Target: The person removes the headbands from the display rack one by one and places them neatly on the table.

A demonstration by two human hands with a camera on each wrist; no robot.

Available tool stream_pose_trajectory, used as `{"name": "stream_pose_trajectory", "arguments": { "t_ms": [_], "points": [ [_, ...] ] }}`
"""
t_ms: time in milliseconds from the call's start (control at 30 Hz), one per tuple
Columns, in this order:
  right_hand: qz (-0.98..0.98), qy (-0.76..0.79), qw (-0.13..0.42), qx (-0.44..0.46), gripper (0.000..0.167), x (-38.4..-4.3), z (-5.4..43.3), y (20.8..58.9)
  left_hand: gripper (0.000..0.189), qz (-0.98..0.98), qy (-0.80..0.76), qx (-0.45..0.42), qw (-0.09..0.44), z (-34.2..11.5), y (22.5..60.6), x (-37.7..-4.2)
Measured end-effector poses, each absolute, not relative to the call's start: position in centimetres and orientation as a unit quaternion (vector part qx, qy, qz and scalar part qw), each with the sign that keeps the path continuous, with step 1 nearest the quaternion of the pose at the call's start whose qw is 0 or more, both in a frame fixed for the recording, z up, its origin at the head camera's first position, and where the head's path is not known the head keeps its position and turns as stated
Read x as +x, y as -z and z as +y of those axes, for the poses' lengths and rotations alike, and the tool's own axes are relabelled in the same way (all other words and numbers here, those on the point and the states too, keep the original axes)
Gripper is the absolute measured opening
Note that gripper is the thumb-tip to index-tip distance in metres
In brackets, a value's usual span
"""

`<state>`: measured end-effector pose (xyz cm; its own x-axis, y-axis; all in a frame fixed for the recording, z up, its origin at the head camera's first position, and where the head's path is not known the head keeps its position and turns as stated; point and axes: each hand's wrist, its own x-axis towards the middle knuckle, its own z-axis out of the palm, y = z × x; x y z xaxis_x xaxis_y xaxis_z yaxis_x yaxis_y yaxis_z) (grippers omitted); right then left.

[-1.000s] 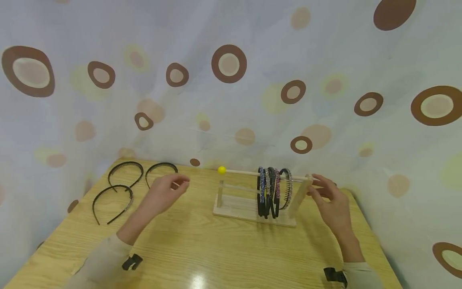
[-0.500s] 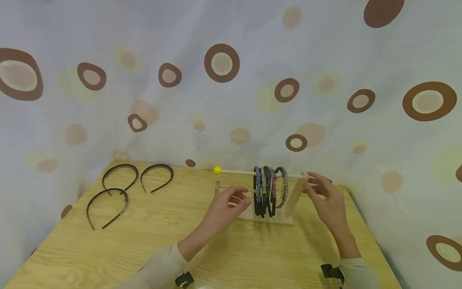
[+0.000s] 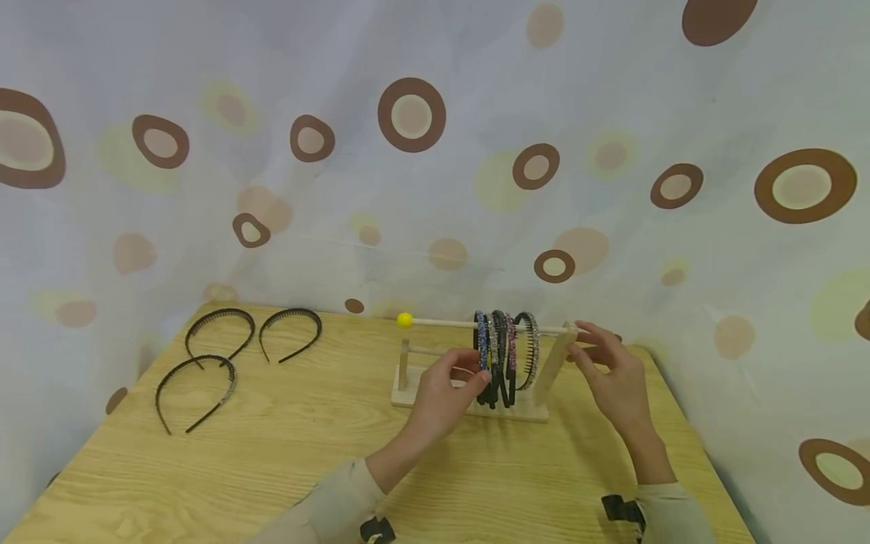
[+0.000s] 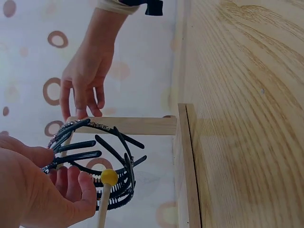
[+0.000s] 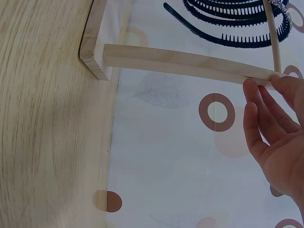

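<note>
A wooden headband stand (image 3: 557,366) carries several glittery headbands on its top rod. My left hand (image 3: 438,397) is at the leftmost one, a blue glitter headband (image 3: 482,331), and pinches its near side between thumb and fingers. The left wrist view shows that hand (image 4: 38,190) beside the headbands' dark ends (image 4: 78,156), its fingers partly hidden. My right hand (image 3: 620,385) holds the top of the stand's right upright; in the right wrist view, thumb and fingertips grip the end of that upright (image 5: 175,62).
Three black toothed headbands lie at the table's left: one at the back (image 3: 234,313), one beside it (image 3: 299,311), one in front (image 3: 186,363). A yellow ball (image 3: 404,320) caps the rod's left end. A patterned curtain (image 3: 435,196) hangs behind the table (image 3: 272,468).
My left hand has moved right, from near the loose headbands to the blue headband on the stand. The right hand stays on the upright. The head view has shifted slightly.
</note>
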<state>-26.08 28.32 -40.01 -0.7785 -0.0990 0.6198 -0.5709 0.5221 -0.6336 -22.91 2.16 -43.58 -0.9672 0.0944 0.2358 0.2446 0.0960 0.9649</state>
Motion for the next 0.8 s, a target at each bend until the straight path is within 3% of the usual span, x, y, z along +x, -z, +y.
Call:
{"name": "stream_pose_trajectory", "arguments": {
  "t_ms": [800],
  "points": [
    [-0.839, -0.433, 0.267, 0.196, 0.042, -26.1, 28.2, 39.7, 0.026, -0.746, 0.622, -0.147, 0.186, -0.8, 41.7, -24.3]
  ]
}}
